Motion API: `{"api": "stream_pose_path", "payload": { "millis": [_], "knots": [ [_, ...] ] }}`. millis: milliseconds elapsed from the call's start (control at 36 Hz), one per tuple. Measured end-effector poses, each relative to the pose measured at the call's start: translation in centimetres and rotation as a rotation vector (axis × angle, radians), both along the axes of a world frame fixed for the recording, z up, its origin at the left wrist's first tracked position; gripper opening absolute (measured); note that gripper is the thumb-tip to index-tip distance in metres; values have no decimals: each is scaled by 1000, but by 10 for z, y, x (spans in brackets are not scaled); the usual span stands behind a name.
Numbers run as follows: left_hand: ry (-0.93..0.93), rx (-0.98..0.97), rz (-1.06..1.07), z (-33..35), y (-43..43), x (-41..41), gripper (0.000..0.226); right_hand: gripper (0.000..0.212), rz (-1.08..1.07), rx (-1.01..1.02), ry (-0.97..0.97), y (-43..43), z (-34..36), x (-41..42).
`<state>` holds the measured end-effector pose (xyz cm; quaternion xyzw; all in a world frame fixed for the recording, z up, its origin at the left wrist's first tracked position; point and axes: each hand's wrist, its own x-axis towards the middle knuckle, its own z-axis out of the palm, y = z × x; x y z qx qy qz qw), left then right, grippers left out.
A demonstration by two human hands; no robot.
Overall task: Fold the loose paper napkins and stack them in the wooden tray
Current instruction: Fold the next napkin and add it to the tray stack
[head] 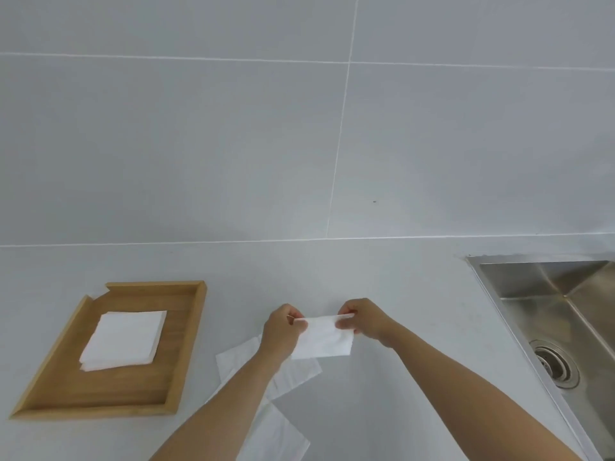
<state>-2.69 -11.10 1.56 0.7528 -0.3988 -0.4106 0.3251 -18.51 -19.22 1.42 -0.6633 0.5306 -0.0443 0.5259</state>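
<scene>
Above the pale surface point(399, 294) we pinch a folded napkin point(324, 337) by its top corners, left hand point(279, 331) and right hand point(362, 319) fingers closed on it, loose napkins point(296, 374) lying beneath and the wooden tray point(186, 344) holding a stack point(124, 341) at left

My view: napkin point(324, 339) in my hands plain white, no print. Stacked napkins point(124, 341) in tray also white. Tray point(100, 390) light honey wood, darker brown floor. Counter point(382, 281) pale grey. Wall tiles point(199, 144) grey, white grout. Sink point(549, 294) brushed silver steel.
</scene>
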Motion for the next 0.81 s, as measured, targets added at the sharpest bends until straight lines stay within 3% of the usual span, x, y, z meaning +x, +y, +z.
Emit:
{"api": "stream_pose_path", "payload": {
  "millis": [111,278,500,694,806],
  "knots": [
    [97,-80,154,16,2,42,18,18,-112,79,-197,0,18,38],
    [99,-143,246,36,16,116,26,33,-173,76,-354,13,29,113],
    [18,-49,203,35,44,214,35,36,-159,69,-356,42,20,208],
    [13,61,134,25,67,280,21,32,-57,91,-296,64,2,271],
    [-15,135,95,15,78,301,31,19,-11,172,-284,76,-9,293]
  ]
}}
